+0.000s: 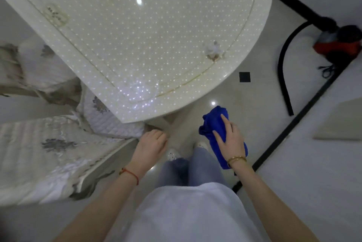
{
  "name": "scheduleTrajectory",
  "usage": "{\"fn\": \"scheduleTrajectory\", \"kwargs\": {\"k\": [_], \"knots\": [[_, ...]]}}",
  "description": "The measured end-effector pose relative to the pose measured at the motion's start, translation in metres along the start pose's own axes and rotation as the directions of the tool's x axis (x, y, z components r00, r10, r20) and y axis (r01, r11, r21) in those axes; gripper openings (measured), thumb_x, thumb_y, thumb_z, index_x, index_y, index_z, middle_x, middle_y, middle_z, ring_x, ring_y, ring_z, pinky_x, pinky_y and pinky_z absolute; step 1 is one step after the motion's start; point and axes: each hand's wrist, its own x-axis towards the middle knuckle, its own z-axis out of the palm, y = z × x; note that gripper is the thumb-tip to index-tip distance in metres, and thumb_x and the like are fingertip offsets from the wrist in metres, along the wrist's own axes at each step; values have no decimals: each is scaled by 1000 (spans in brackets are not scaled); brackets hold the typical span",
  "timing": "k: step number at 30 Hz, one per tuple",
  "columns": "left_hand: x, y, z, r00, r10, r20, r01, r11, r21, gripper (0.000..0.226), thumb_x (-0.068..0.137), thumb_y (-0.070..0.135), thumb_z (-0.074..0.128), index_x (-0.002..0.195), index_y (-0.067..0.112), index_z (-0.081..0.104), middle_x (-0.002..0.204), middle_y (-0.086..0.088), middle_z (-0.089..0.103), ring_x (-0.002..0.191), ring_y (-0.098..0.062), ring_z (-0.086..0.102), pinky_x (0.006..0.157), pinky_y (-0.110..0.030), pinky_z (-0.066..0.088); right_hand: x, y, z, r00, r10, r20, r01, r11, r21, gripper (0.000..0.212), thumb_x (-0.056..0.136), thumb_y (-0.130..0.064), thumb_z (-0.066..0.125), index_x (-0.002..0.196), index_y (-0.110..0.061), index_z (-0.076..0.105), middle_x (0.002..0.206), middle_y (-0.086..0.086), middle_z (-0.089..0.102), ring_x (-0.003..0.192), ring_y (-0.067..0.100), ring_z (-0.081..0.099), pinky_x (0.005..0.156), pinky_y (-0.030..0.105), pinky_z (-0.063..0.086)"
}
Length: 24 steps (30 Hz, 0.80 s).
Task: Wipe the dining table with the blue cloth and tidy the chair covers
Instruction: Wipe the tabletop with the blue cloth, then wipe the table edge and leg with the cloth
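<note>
— Where is the cloth relative to the desk?

— The crumpled bright blue cloth (213, 124) is off the glossy cream desk with white speckles and a floral motif (148, 42), just past its near rounded edge, above the pale tiled floor (254, 93). The right hand (231, 140) holds it, fingers laid over the top and wrapping the bundle.

— And the other hand?

— The left hand (152, 143) hangs below the desk's near corner, fingers loosely curled, holding nothing.

— The chair covers?

— A quilted white chair cover with grey flower prints (49, 147) lies left of the desk's near corner, partly tucked beneath the desk's edge.
</note>
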Motion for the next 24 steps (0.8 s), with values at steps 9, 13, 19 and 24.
{"fn": "scheduleTrajectory", "kwargs": {"k": [9, 13, 19, 24], "knots": [[7, -67, 101, 986, 67, -155, -38, 982, 184, 27, 87, 14, 61, 114, 14, 65, 115, -2, 65, 108, -23, 59, 99, -35, 41, 50, 0, 142, 989, -114, 97, 110, 993, 45, 61, 97, -44, 43, 150, -28, 19, 127, 9, 49, 110, 24, 50, 98, 38, 42], [12, -99, 145, 931, 133, -339, -56, 972, 227, 31, 85, 10, 69, 116, 9, 68, 122, -6, 66, 116, -26, 61, 100, -42, 46, 77, 12, 217, 963, -271, -12, 270, 956, 113, 67, 94, -55, 35, 150, -23, 18, 130, 9, 51, 111, 24, 51, 100, 37, 42], [28, -142, 185, 756, 352, -552, -122, 904, 409, 27, 83, 9, 75, 111, 8, 73, 126, -8, 66, 119, -24, 62, 101, -45, 48, 113, 25, 317, 851, -473, -228, 524, 801, 292, 62, 94, -63, 26, 147, -42, 3, 135, 4, 46, 113, 16, 45, 101, 40, 41], [42, -167, 210, 514, 518, -683, -56, 815, 576, 25, 82, 7, 75, 107, 9, 74, 122, -7, 65, 115, -21, 62, 105, -39, 45, 143, 12, 371, 696, -564, -445, 713, 619, 330, 58, 96, -58, 29, 147, -39, 12, 146, 5, 38, 127, 27, 43, 103, 48, 40]]}}
